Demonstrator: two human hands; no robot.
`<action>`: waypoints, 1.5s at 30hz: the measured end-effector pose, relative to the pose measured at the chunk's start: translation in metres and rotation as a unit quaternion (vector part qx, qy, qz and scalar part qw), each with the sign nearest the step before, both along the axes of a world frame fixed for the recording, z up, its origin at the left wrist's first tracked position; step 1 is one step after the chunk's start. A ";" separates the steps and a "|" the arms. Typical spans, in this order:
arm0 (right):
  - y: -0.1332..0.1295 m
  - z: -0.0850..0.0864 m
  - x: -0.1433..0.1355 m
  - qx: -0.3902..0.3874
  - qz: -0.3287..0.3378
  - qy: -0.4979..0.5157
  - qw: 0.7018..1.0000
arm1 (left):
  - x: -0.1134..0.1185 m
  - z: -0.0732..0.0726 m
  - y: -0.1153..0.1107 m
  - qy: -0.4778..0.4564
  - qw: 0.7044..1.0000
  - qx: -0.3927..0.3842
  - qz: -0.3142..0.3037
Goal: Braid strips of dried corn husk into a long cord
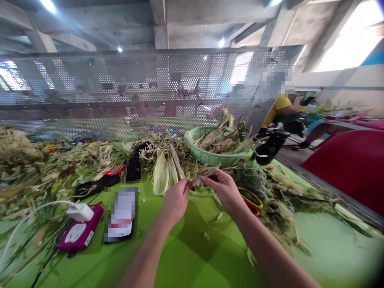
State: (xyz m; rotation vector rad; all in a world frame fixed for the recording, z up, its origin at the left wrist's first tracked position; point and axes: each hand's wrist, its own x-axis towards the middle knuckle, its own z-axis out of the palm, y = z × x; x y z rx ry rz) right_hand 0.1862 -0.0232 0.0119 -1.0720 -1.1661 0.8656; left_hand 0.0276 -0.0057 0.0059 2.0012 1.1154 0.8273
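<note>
Over the green tabletop my two hands meet, fingertips pinched close together. My left hand [177, 200] is closed on the lower end of a dried corn husk strip [175, 160] that rises away from me. Between the fingers of my right hand [223, 188] is a twisted piece of dry husk [207, 173]. Whether both hands grip one joined piece, I cannot tell. Just beyond my left hand lies a pale green corn husk [163, 174]. A green plastic basket [216, 157] holding dried husks stands behind my right hand.
Husk scraps cover the left and right of the green table [192, 256]. At left are a phone [121, 214], a purple power strip [80, 230] with a white charger, and red-handled scissors [115, 170]. Yellow and red handles [252, 199] lie at right. A perforated metal panel [168, 84] stands behind.
</note>
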 end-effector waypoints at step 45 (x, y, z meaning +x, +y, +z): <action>0.002 0.000 -0.002 -0.028 0.110 0.058 0.992 | -0.003 -0.009 0.008 -0.200 0.967 -0.152 -0.036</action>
